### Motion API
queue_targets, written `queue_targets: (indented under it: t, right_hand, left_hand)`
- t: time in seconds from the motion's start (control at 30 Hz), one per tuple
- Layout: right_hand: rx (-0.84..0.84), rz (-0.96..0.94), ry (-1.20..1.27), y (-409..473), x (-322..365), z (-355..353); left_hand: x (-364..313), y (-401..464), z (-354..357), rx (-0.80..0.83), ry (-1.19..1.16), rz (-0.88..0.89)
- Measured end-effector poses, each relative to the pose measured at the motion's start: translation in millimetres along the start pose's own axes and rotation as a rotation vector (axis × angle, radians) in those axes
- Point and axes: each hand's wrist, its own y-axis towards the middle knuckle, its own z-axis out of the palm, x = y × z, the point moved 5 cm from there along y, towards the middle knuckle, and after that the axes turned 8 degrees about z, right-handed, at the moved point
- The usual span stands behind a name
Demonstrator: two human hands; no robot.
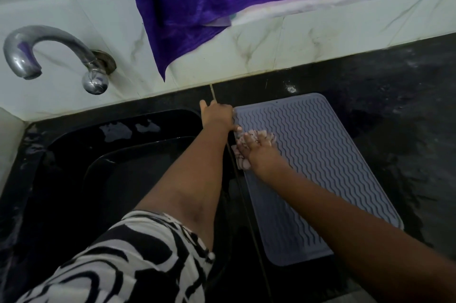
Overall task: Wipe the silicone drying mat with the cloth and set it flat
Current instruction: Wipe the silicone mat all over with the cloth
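On the black counter point(370, 85) just right of the sink point(103, 144), I see the grey silicone drying mat point(320, 154) lying flat, ribbed side up. My right hand point(259, 152) presses a bunched pale cloth point(243, 163) onto the mat's left edge, fingers curled over it. My left hand point(217, 116) pins the mat's far left corner, fingers closed down on its rim. A metal tap point(54, 56) sticks out from the tiled wall.

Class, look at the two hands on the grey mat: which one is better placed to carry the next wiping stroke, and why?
The right hand. It presses the cloth onto the mat, with unwiped ridges beyond it. The left hand pins the mat's far-left corner beside the sink, steadying it.
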Motion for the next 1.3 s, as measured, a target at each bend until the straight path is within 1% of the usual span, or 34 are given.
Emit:
queue_targets:
  t: [0.1, 0.13, 0.17, 0.23, 0.27, 0.3, 0.33, 0.37, 0.4, 0.47, 0.5, 0.53, 0.57, 0.6, 0.7, 0.73, 0.8, 0.87, 0.93, 1.0, 1.07, 1.1, 1.2, 1.23, 1.3]
  right_hand:
    - [-0.091, -0.138, -0.111, -69.6, -1.3, 27.8]
    - [-0.064, -0.129, -0.117, -99.9, -0.5, 35.6]
    - [-0.034, -0.139, -0.102, -129.3, 3.4, 36.1]
    - [0.111, -0.168, -0.015, -161.2, 3.3, 40.8]
    - [0.232, -0.158, 0.018, -168.0, -2.5, 39.7]
    - [0.275, -0.163, 0.106, -169.8, -7.6, 23.1]
    - [0.282, -0.160, 0.263, -165.2, -13.0, 1.8]
    - [0.255, -0.117, 0.427, -156.2, -19.1, -23.1]
    - [0.204, -0.058, 0.513, -144.0, -25.9, -45.1]
    - [0.060, -0.024, 0.466, -107.6, -28.1, -71.3]
    - [0.000, -0.020, 0.431, -89.1, -23.8, -71.8]
    - [-0.031, -0.008, 0.430, -72.0, -18.3, -63.1]
    - [-0.047, -0.009, 0.420, -63.1, -11.8, -51.3]
    - [-0.034, -0.012, 0.352, -58.1, -5.6, -30.4]
    - [0.006, -0.054, 0.014, -69.6, 3.4, 23.4]
    - [0.014, -0.073, -0.022, -78.8, 2.7, 34.6]
    - [0.012, -0.110, -0.017, -105.7, 3.0, 50.6]
    - [0.097, -0.102, -0.053, -141.6, 4.9, 65.9]
    - [0.244, -0.060, -0.100, -174.5, 9.2, 79.3]
    - [0.404, -0.061, -0.181, -196.4, 11.3, 71.1]
    - [0.534, -0.062, 0.001, -200.9, 7.5, 40.2]
    - [0.513, -0.081, 0.086, -196.5, 4.8, 21.7]
    - [0.197, -0.124, 0.127, -163.9, -3.6, -33.7]
    - [0.136, -0.121, 0.125, -155.1, -1.5, -37.1]
    - [0.117, -0.083, 0.094, -143.8, 4.9, -10.7]
  left_hand:
    - [-1.5, -2.6, -0.6, 0.000, 0.022, 0.012]
    - [-2.7, -3.3, 0.5, -0.005, 0.036, 0.019]
    - [-4.1, -4.7, -0.3, -0.009, 0.045, 0.022]
    - [-5.7, -7.6, -4.2, 0.000, 0.063, 0.018]
    - [-7.0, -9.7, -5.7, 0.012, 0.077, 0.025]
    - [-9.7, -12.1, -6.5, 0.019, 0.094, 0.040]
    - [-13.4, -15.5, -6.3, 0.014, 0.102, 0.067]
    - [-18.4, -19.6, -5.3, -0.013, 0.087, 0.103]
    - [-24.2, -25.8, -5.0, -0.066, 0.046, 0.139]
    - [-33.0, -43.3, -1.7, -0.180, -0.041, 0.172]
    - [-34.8, -52.3, 3.1, -0.178, -0.084, 0.158]
    - [-35.9, -60.4, 10.0, -0.135, -0.120, 0.125]
    - [-36.3, -65.8, 18.9, -0.083, -0.145, 0.094]
    - [-36.8, -70.0, 27.3, -0.037, -0.153, 0.083]
    - [-37.4, -66.5, 37.9, -0.014, -0.072, 0.128]
    - [-37.8, -64.2, 37.5, -0.012, -0.053, 0.128]
    - [-38.9, -63.2, 35.4, -0.015, -0.053, 0.110]
    - [-41.7, -66.0, 34.6, -0.028, -0.050, 0.115]
    - [-39.8, -68.7, 34.5, -0.034, -0.037, 0.118]
    - [-38.4, -68.2, 33.0, -0.027, -0.025, 0.116]
    - [-42.0, -68.2, 30.2, 0.014, 0.002, 0.119]
    - [-43.9, -68.2, 30.5, 0.042, 0.015, 0.121]
    - [-45.9, -71.8, 37.6, 0.078, 0.062, 0.126]
    - [-46.5, -74.6, 42.6, 0.086, 0.056, 0.130]
    - [-46.6, -79.4, 53.0, 0.079, 0.011, 0.126]
